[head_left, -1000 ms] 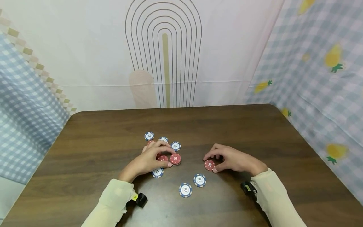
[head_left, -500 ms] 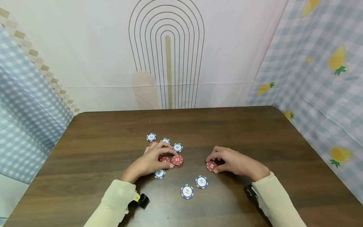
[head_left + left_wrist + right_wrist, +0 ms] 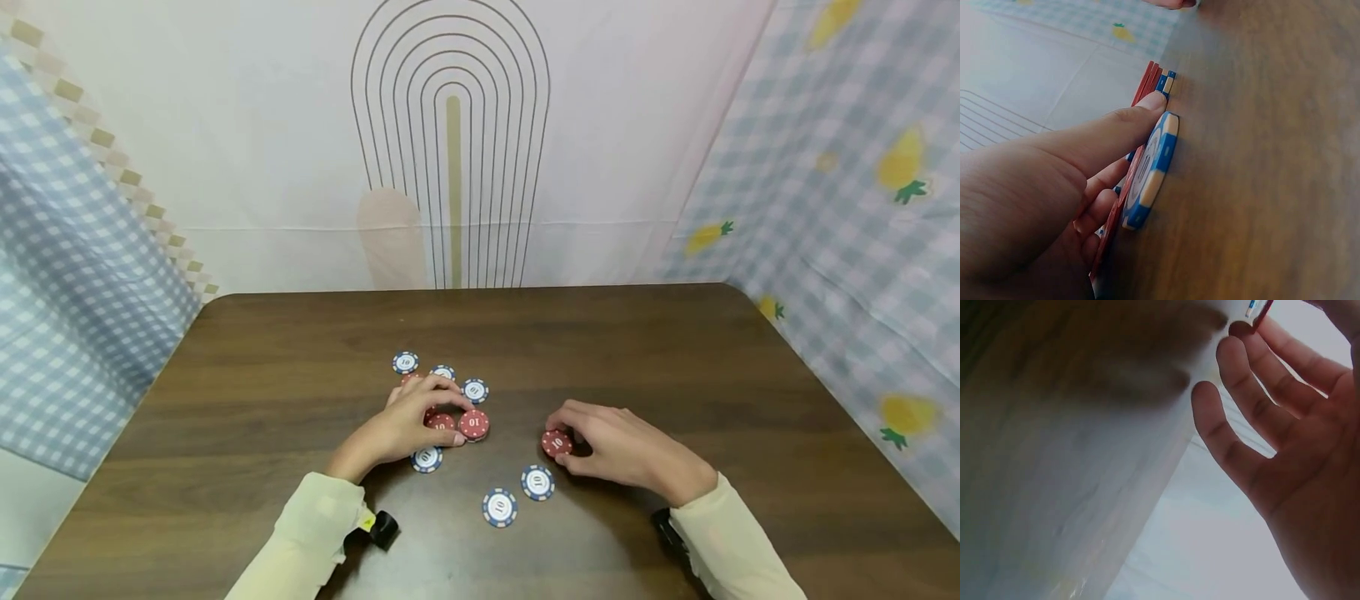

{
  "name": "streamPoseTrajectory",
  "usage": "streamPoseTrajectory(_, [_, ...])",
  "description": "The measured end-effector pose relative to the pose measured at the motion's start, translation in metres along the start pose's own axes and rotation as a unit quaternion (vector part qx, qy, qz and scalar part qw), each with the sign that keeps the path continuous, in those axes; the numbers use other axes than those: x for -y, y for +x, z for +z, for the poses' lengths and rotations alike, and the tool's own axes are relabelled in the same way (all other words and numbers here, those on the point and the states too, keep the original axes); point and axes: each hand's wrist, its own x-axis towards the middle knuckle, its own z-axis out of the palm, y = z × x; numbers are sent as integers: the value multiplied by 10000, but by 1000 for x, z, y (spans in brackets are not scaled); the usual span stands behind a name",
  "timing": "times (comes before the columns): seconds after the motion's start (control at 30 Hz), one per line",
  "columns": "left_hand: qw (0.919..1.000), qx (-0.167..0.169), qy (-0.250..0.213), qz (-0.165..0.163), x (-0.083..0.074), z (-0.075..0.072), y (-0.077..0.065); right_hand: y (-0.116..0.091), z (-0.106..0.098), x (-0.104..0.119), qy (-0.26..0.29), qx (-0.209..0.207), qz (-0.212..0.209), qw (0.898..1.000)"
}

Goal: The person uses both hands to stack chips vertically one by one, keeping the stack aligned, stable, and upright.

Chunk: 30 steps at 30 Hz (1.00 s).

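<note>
My left hand (image 3: 405, 425) holds a short stack of poker chips (image 3: 474, 423) between thumb and fingers, a red "10" chip on top. In the left wrist view the stack (image 3: 1152, 81) shows red chips over blue-and-white ones, the thumb pressed at its side. Beneath that hand lie another red chip (image 3: 440, 423) and a blue chip (image 3: 427, 459), partly covered. To the right, my right hand (image 3: 626, 442) pinches a red poker chip (image 3: 557, 443) between thumb and fingers. Only a sliver of that red chip (image 3: 1263, 312) shows in the right wrist view.
Two blue chips (image 3: 499, 507) lie flat on the near side, between the hands. Several more blue chips (image 3: 406, 362) are spread beyond the left hand. All sit on a dark wooden table (image 3: 637, 333), with a white cloth (image 3: 285, 167) hanging behind its far edge.
My right hand and its red chip have shifted slightly left, toward the stack. The left hand keeps its hold on the stack. The head view has turned a little, moving everything rightward in frame.
</note>
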Motion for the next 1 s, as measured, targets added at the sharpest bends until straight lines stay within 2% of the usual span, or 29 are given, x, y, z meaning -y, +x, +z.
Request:
streamPoseTrajectory(0.37, [10000, -14, 10, 61, 1, -1, -1, 13, 2, 9, 26, -450, 250, 9987])
streamPoseTrajectory(0.73, [10000, 23, -24, 79, 2, 1, -1, 29, 8, 21, 239, -478, 278, 9982])
streamPoseTrajectory(1.0, [9999, -69, 31, 99, 2, 0, 0, 44, 9, 31, 471, -492, 259, 9973])
